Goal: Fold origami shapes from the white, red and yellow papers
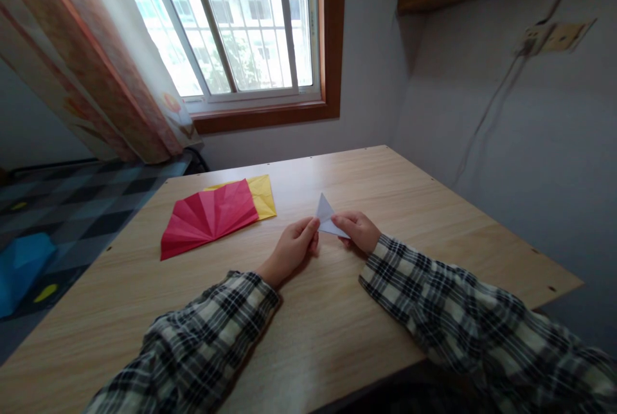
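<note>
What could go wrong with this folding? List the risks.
1. Both hands, left and right, pinch the white paper only at its lower edge; the free tip stands up off the table, so a crease could land crooked.
2. The left sleeve lies close to the red paper and might drag it and the yellow sheet beneath.

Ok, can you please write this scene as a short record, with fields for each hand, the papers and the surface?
left hand: pinches the left edge of the white folded paper
right hand: holds the same paper from the right
white folded paper: triangular, tip pointing up, just above the table
red paper: creased like a fan, lies flat, overlaps the yellow paper
table: light wood, below a window
</note>
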Motion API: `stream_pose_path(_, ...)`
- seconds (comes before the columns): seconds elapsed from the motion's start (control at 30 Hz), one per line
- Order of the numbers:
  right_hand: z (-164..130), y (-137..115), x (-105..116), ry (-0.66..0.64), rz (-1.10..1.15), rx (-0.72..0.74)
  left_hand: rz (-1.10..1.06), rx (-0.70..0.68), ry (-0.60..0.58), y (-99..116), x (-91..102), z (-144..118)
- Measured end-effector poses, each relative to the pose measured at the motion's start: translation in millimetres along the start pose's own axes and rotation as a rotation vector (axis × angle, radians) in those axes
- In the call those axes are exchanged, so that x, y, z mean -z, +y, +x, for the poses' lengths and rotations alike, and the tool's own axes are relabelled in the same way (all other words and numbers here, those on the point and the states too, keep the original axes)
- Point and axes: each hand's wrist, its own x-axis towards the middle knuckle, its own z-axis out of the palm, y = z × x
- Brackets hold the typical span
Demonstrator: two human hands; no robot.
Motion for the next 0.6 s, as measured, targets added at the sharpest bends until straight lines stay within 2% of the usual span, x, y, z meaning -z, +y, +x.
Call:
stream_pose_path(0.2, -0.2, -7.3, 1.4, 0.003, 0.021, 0.021, -0.018, 0.019, -0.097, 3.8, 0.2, -1.3)
stream_pose_path(0.6, -2.8, -6.8, 0.5, 0.057, -0.074, 0.121, 0.079, -0.024, -0.119, 3.2, -0.2, -1.2)
